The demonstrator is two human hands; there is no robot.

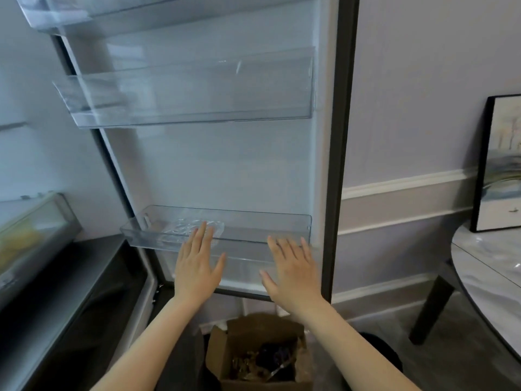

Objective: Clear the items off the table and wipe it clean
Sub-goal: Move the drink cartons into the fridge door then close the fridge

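Note:
I face the inside of an open fridge door (225, 170). My left hand (197, 263) and my right hand (293, 272) are both flat and open, fingers spread, palms toward the door's lowest clear bin (253, 235). A clear patterned glass dish (194, 228) lies in that bin, just behind my left fingertips. Neither hand holds anything. The round marble-look table (485, 272) shows only at the right edge.
Two more clear door bins (191, 97) hang above. An open cardboard box (259, 354) with dark scraps sits on the floor below my arms. The fridge body and a drawer (33, 238) are at left. A framed picture (499, 165) leans on the wall by the table.

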